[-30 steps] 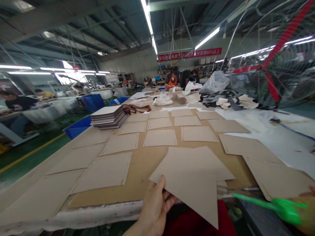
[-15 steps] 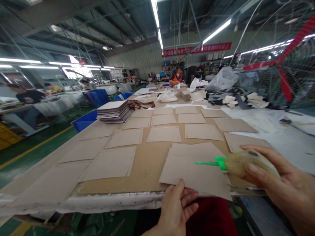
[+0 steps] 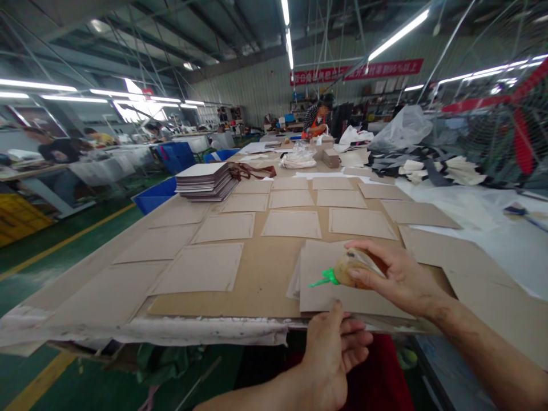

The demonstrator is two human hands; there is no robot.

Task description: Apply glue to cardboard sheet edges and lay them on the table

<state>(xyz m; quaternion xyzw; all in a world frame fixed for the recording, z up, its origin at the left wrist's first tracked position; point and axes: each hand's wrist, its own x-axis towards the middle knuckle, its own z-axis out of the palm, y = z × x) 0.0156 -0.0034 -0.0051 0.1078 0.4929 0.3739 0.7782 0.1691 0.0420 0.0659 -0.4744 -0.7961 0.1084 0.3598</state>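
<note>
Right hand (image 3: 396, 277) grip wrapped around a squeeze bottle (image 3: 353, 268), its green nozzle (image 3: 320, 279) over a cardboard sheet (image 3: 338, 282) at the tabletop (image 3: 261, 285) near edge. Left hand (image 3: 336, 354) pinches that sheet's near edge, thumb on top. More sheets lie in rows beyond.

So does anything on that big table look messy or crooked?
Mostly tidy: the cardboard sheets lie in neat rows. Only the small stack under the glue bottle looks askew, its sheets fanned out unevenly at the table's near edge.

Head camera, forward-down over table (image 3: 240, 285), close.
</note>
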